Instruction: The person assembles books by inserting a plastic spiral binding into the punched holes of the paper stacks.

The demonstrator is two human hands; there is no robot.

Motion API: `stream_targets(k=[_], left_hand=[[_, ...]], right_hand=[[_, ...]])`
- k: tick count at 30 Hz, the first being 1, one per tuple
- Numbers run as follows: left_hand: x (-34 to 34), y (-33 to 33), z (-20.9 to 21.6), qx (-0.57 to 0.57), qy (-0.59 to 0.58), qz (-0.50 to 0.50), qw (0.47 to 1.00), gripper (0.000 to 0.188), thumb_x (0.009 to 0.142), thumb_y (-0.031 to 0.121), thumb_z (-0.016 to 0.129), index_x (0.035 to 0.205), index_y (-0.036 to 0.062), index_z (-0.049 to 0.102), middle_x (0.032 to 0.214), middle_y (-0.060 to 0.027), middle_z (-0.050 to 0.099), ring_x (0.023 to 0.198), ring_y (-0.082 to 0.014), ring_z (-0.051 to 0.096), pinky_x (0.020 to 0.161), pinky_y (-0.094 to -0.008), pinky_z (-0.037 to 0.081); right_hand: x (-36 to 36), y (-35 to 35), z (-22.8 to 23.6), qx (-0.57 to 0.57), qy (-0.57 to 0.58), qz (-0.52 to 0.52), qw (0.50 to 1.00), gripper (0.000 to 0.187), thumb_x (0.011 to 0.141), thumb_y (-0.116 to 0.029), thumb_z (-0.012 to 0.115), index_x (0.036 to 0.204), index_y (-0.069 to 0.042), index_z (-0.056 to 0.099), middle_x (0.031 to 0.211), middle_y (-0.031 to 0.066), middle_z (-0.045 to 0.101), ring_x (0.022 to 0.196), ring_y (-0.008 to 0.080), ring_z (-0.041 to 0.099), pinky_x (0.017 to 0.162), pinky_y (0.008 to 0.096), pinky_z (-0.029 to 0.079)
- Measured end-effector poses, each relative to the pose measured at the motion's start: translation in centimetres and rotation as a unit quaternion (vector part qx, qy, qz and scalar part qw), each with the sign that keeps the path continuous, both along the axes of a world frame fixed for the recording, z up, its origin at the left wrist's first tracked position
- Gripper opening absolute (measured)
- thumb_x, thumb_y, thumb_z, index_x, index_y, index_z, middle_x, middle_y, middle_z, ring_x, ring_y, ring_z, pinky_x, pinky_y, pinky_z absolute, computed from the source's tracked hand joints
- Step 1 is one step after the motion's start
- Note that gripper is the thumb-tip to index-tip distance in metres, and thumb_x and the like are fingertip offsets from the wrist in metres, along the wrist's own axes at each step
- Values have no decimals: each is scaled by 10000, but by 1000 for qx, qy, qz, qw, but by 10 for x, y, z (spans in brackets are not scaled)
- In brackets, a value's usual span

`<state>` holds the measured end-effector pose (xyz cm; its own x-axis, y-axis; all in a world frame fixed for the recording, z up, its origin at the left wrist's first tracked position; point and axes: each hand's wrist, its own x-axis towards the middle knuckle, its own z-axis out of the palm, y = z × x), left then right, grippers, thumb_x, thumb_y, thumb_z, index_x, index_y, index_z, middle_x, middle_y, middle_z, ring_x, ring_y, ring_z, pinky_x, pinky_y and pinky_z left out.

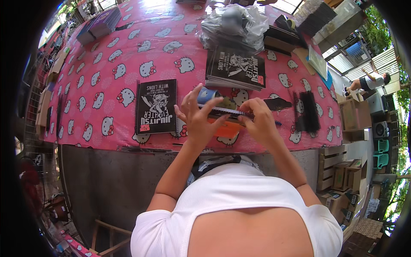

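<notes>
In front of my chest I hold a small notebook (229,103) with a blue and green cover, its black bound edge toward me. My left hand (198,113) has its thumb at the near edge and its fingers partly spread over the cover. At the other end of the edge, my right hand (258,118) pinches with thumb and fingers. Something orange (226,130) shows just below the notebook; whether it is part of it I cannot tell. Left of my hands lies a black spiral notebook (156,107) with white print. Beyond them is a stack of black notebooks (234,67).
Black binding coils (307,112) lie at the right, near a dark flat piece (278,104). A clear plastic bag (233,28) sits at the back, and purple notebooks (100,25) at the far left. Cardboard boxes (342,201) and another person (370,81) are off to the right.
</notes>
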<state>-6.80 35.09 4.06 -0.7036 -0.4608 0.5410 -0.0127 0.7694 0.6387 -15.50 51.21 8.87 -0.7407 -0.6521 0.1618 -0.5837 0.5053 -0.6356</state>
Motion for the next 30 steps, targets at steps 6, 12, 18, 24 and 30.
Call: stream_targets(k=[6,12,18,24,30], left_hand=[[-7,-5,-17,38,35,-66,996,257,604,234,832,833,189,724,1367,-136,420,1246,-344,379,1021,-527,258],[-11,3,-16,80,48,-65,993,270,543,142,837,785,149,716,1337,-166,437,1195,-380,418,986,-452,349],[-7,1,-10,52,73,-62,994,253,558,172,843,776,141,720,1324,-169,444,1184,-372,432,977,-450,353],[-8,3,-14,51,68,-57,995,248,572,188,848,781,146,722,1317,-161,448,1165,-358,442,969,-444,353],[-5,0,-13,74,45,-76,993,255,583,200,851,801,159,726,1312,-158,447,1163,-357,435,963,-440,358]], right_hand=[[1,-5,-2,-13,92,50,994,170,718,-84,693,854,-35,602,837,119,576,849,327,552,723,408,432],[-1,-6,-16,-39,143,38,988,184,668,-65,709,821,-51,608,808,121,578,821,327,554,730,413,428],[4,-11,-4,-43,131,15,990,110,700,-76,684,760,-31,603,787,126,575,815,321,558,727,414,435],[2,-11,-10,-53,144,16,988,77,722,-67,663,734,-22,602,775,127,576,802,310,560,721,402,446],[7,-15,-1,-65,129,-4,990,87,733,-87,671,748,-37,602,788,100,591,809,295,563,735,401,442]])
